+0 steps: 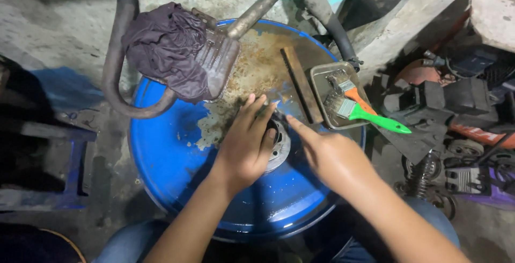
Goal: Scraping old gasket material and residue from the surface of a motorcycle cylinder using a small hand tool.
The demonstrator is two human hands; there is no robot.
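1. Work surface: top of a blue drum [171, 155], paint worn to rust over its far half. It stands on a stained concrete floor [59, 32]. Engine parts and scrap lie heaped to the right.
2. Round metal part [280, 146]: lies flat near the drum's middle, mostly hidden under the left hand, so its long axis cannot be told.
3. Left hand [245, 147]: palm down on the round part, fingers stretched forward and loosely spread, gripping nothing that shows.
4. Right hand [330, 155]: forefinger pointed at the part's far edge, other fingers curled under. Whether they hold anything cannot be told.
5. Exhaust muffler [220, 59]: lies on the drum's far side, outlet pipe angled up to the right, a dark cloth [166, 45] draped over its left end.
6. Flat metal bar [301, 83]: long axis running away from the person, just left of the tray.
7. Metal tray [316, 75]: at the drum's right rim, holds two brushes, one orange-handled [358, 99] and one green-handled [383, 122], handles pointing down-right over the rim.
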